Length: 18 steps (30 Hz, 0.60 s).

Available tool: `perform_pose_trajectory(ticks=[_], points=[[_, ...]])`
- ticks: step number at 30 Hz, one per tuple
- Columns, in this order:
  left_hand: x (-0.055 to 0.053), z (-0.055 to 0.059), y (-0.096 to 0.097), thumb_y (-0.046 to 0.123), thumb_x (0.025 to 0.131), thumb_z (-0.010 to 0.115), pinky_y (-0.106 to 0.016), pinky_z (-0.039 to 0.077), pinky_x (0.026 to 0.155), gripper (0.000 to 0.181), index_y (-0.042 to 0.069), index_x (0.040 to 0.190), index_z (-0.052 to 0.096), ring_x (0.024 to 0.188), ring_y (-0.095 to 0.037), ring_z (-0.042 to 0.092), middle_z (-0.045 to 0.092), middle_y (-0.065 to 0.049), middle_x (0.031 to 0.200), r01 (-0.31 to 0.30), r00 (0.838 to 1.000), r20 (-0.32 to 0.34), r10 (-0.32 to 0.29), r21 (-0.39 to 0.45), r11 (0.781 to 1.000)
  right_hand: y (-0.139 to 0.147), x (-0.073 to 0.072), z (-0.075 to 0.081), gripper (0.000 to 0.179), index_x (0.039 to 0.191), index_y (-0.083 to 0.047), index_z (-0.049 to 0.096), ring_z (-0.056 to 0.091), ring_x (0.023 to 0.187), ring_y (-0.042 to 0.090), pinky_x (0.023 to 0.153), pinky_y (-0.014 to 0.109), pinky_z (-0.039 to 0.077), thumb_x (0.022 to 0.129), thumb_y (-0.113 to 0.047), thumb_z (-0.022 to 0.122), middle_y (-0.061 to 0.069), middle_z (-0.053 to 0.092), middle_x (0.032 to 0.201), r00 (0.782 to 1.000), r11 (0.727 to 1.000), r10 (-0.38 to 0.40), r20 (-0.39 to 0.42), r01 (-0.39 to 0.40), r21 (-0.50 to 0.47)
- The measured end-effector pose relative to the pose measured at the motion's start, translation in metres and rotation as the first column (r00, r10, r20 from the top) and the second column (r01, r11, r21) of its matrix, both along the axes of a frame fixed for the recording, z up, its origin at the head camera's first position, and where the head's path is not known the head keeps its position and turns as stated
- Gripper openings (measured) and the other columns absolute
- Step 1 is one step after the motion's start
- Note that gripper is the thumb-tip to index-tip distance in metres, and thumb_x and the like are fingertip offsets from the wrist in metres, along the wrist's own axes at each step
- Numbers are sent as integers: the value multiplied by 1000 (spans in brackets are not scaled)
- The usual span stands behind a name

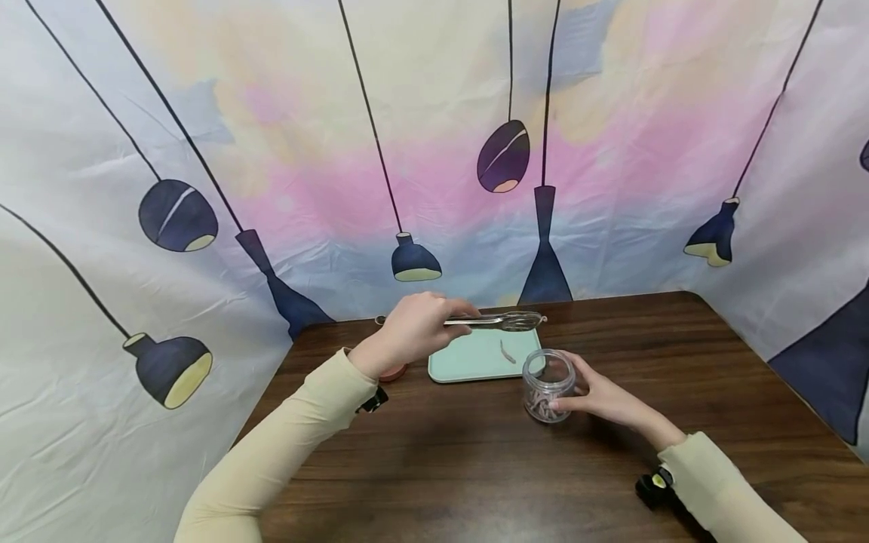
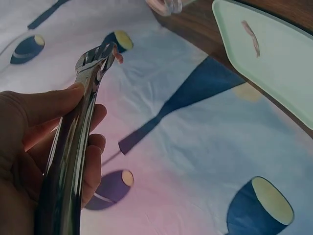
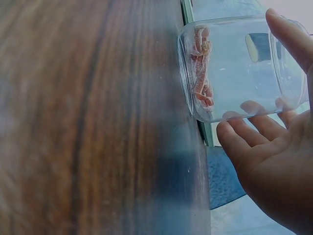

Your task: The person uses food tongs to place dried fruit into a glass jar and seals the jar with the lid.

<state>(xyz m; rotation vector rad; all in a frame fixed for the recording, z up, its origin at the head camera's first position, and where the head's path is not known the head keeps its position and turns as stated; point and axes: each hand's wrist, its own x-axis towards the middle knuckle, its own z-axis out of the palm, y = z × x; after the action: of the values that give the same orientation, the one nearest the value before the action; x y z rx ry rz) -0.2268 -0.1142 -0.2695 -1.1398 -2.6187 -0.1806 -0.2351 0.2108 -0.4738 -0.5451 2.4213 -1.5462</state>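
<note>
Tongs (image 1: 498, 323) at twelve o'clock of tray (image 1: 465, 362), gripped by left hand (image 1: 417, 328), pink strip (image 2: 119, 58) pinched at tips: slackening could drop it. Jar (image 1: 543, 400), tray's four o'clock, right hand (image 1: 604, 394) gripping: a knock might tip it.

Evenly bright in the head view; dim at the left wrist, glinting along long silver metal tongs (image 2: 68, 152); blurred across the dark brown wood-grained table (image 3: 93, 122) at the right.

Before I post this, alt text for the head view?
A person's left grip holds metal tongs; the right grip holds an open clear jar of pinkish strips. Another strip lies on a pale green tray on a dark wooden table, patterned cloth behind.
</note>
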Motion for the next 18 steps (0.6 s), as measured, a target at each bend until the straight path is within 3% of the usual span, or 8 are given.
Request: perform_pose_trajectory(ticks=[8, 12, 18], points=[[5, 1, 15, 22, 95, 73, -28, 47, 57, 21, 24, 116, 76, 69, -8, 61, 73, 5, 91, 44, 999, -13, -45, -85, 995, 0, 1, 3, 98, 161, -17, 15, 34, 139, 55, 102, 59, 44, 89, -32, 80, 29, 28, 157, 1000, 1000, 3, 10, -3, -1], [6, 0, 21, 22, 95, 73, -30, 49, 58, 21, 23, 116, 75, 69, -9, 62, 73, 5, 93, 58, 998, 11, -57, -131, 990, 1, 0, 2, 100, 161, -16, 15, 34, 139, 55, 103, 60, 42, 88, -34, 80, 30, 26, 158, 1000, 1000, -6, 9, 6, 19], [4, -9, 30, 23, 94, 73, -30, 47, 55, 21, 25, 115, 75, 67, -9, 58, 72, 6, 86, 81, 997, 9, -81, -216, 973, 1, -1, 0, 101, 162, -13, 12, 33, 140, 54, 104, 60, 41, 89, -34, 79, 30, 27, 158, 1000, 1000, 4, 0, -4, 6]])
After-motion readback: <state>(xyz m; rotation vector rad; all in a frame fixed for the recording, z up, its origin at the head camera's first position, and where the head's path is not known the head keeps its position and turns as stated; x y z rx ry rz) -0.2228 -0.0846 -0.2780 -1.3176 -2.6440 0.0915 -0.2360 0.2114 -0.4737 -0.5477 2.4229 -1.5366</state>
